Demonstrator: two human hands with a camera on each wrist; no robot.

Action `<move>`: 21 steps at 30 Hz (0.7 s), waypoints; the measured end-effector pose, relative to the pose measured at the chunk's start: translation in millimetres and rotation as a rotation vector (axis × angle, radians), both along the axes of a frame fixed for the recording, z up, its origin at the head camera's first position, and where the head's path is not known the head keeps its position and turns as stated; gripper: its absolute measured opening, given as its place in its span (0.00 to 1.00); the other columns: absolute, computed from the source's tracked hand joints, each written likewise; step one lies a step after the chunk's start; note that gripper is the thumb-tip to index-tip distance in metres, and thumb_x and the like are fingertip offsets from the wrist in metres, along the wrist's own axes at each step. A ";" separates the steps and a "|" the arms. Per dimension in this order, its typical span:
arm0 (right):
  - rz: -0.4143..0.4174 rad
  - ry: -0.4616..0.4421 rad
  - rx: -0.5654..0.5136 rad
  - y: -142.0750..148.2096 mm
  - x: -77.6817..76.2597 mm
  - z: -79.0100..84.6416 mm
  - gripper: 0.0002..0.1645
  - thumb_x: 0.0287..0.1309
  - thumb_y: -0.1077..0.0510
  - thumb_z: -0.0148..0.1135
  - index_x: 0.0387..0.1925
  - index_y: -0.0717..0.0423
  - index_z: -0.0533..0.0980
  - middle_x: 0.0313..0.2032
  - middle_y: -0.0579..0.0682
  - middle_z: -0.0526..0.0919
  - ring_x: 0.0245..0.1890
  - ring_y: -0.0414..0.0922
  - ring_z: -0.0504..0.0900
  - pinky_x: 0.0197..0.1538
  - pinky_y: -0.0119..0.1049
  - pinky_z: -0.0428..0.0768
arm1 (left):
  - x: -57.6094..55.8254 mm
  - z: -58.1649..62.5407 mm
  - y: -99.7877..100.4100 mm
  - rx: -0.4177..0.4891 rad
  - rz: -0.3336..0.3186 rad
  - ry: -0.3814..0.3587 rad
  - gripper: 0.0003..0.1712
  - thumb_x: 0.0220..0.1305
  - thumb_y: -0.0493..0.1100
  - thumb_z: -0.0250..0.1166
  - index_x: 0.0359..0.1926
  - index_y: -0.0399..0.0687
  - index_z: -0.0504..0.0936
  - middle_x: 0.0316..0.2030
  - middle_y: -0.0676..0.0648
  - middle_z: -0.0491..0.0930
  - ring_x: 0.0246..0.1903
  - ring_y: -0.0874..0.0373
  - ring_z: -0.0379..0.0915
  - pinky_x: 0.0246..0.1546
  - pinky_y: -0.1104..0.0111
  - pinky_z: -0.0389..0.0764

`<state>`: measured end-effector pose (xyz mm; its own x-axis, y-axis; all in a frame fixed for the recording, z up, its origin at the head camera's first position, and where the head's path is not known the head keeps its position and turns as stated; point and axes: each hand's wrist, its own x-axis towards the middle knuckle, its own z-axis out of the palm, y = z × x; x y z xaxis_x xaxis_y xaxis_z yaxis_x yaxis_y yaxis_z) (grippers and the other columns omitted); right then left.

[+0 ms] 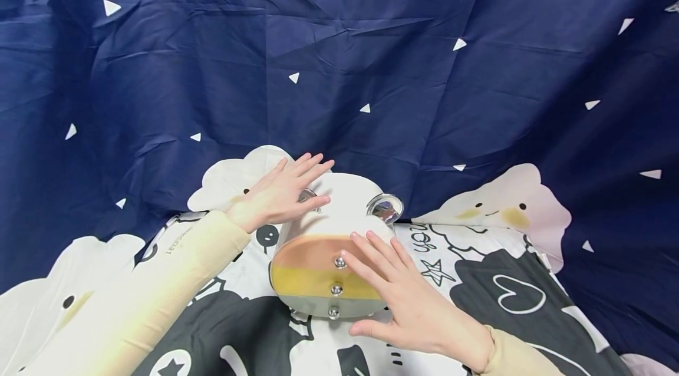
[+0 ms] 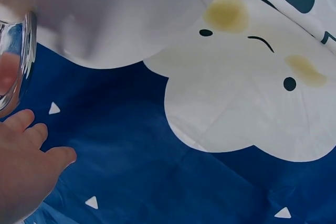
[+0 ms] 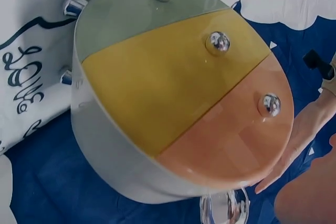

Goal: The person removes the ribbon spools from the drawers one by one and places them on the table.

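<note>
A small rounded white box with three drawers (image 1: pixel 310 282), fronted in orange, yellow and green, sits between the two hands. Each drawer front carries a round silver knob (image 3: pixel 218 42). Two shiny ring-shaped ears (image 1: pixel 386 208) stick up from its white top. My left hand (image 1: pixel 283 193) stretches over the top's left side, fingers straight, with the thumb crossing in front of the left ear (image 2: pixel 23 61). Before the drawer fronts, on the right, my right hand (image 1: pixel 405 299) spreads its straight fingers, the index fingertip close to the top knob. All three drawers look closed.
Beneath the box lies a black-and-white patterned cloth (image 1: pixel 509 282) with drawings and lettering. Behind it hangs a dark blue cloth (image 1: pixel 339 58) printed with white triangles and smiling clouds (image 1: pixel 498 211). Short silver feet (image 3: pixel 75 6) show under the box in the right wrist view.
</note>
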<state>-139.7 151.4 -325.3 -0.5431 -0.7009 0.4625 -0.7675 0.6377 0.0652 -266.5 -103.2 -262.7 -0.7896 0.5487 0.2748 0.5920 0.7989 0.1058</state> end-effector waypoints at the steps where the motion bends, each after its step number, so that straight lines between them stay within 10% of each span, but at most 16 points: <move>1: 0.005 0.007 -0.005 -1.4 -0.2 -1.5 0.52 0.53 0.24 0.50 0.72 0.44 0.54 0.73 0.50 0.55 0.73 0.54 0.53 0.75 0.36 0.28 | -0.3 -0.5 0.0 -0.001 -0.001 0.001 0.39 0.64 0.69 0.48 0.73 0.67 0.51 0.74 0.53 0.52 0.75 0.55 0.45 0.73 0.48 0.47; 21: 0.039 0.193 -0.114 -23.1 -12.4 -36.7 0.39 0.65 0.36 0.47 0.70 0.52 0.60 0.69 0.54 0.64 0.71 0.53 0.60 0.76 0.40 0.42 | -1.5 -5.9 -0.7 0.026 -0.002 0.006 0.40 0.64 0.69 0.49 0.73 0.65 0.52 0.73 0.52 0.54 0.74 0.55 0.48 0.73 0.48 0.48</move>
<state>-152.0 128.3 -362.0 -0.4105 -0.6571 0.6322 -0.7722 0.6193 0.1423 -267.9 -103.9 -268.5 -0.7867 0.5428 0.2939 0.5944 0.7947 0.1232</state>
